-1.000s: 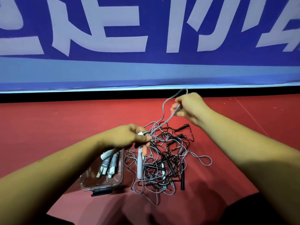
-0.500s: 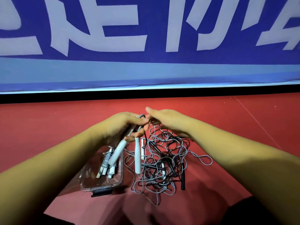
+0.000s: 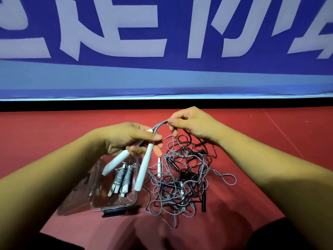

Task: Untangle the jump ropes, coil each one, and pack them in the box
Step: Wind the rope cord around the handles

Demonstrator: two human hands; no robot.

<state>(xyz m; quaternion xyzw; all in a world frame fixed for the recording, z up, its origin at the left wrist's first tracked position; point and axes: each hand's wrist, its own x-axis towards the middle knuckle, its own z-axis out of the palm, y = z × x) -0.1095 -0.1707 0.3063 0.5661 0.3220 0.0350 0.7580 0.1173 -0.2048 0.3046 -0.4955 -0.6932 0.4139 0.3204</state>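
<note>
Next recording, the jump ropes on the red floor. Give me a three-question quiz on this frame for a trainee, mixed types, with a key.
1. Fill in: the right hand pinches a grey ____ above the tangle.
2. Which grips both white handles? A left hand; B right hand; C neither.
3. True or false: the clear box holds coiled ropes.
Key: 1 cord; 2 A; 3 true.
</note>
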